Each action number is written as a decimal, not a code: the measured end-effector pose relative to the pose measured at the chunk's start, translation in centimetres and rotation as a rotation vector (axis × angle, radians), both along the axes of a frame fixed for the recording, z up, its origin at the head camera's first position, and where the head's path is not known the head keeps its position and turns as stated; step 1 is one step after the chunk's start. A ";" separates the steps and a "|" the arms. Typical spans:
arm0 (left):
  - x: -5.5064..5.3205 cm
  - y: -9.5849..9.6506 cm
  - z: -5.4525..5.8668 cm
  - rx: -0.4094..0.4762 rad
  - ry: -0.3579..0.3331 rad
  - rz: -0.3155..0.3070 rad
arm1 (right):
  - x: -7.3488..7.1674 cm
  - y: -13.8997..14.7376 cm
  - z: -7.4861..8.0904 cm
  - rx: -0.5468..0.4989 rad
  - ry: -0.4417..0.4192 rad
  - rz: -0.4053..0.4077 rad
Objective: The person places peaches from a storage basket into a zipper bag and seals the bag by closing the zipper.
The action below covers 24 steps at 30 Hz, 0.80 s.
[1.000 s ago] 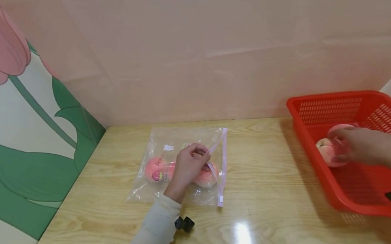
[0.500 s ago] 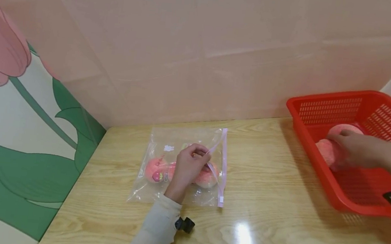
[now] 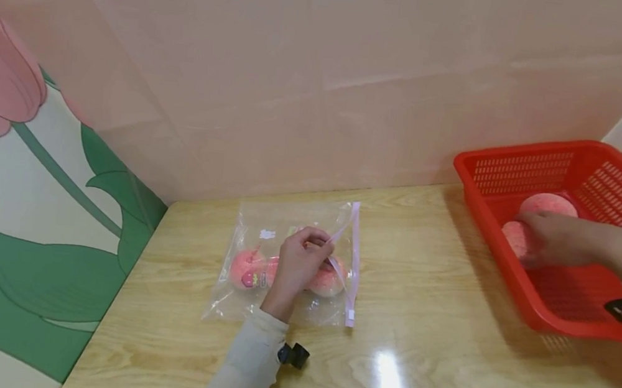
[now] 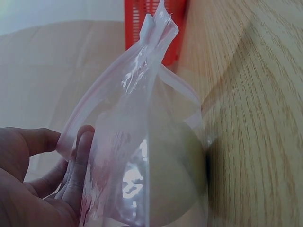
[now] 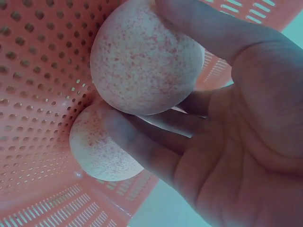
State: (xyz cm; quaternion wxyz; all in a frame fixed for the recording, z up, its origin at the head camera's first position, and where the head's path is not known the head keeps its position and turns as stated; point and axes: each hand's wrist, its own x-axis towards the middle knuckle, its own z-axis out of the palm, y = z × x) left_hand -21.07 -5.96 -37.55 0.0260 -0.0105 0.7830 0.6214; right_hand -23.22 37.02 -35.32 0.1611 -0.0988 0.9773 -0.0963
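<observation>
My left hand [image 3: 301, 265] holds the lilac-edged lip of a clear slider zip bag [image 3: 255, 220] between thumb and fingers; the bag's mouth gapes in the left wrist view. Inside the bag are pink peaches [image 3: 327, 281], partly covered by the hand. Over at the right, my right hand [image 3: 571, 241] reaches into a red basket [image 3: 567, 334]. In the right wrist view its thumb and fingers grip a speckled peach [image 5: 144, 61]. Another peach [image 5: 106, 146] lies just beyond the fingers, against the basket.
The wooden table [image 3: 417, 260] extends between bag and basket. A pale pink wall covering [image 3: 309, 94] rises behind the table, and a tulip-patterned panel [image 3: 60, 226] stands along the left. The basket's raised rim surrounds the right hand.
My right hand has closed round the front peach and shifted slightly within the basket, uncovering more of the peach behind. The left hand and the bag have stayed in place.
</observation>
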 end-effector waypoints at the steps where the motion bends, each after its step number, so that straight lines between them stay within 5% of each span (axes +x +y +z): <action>1: 0.0 0.0 0.0 0.004 0.003 -0.002 | -0.1 0.0 0.0 -0.012 -0.007 -0.001; 7: -0.1 0.1 0.1 0.020 -0.007 -0.008 | -0.6 -0.1 0.2 -0.006 0.021 -0.029; 15: -0.1 0.2 0.0 0.021 0.009 -0.006 | -1.0 -0.3 0.9 0.104 0.179 -0.065; 24: -0.2 0.2 0.0 0.011 -0.005 0.005 | -1.0 -0.9 2.2 -0.012 0.293 -0.114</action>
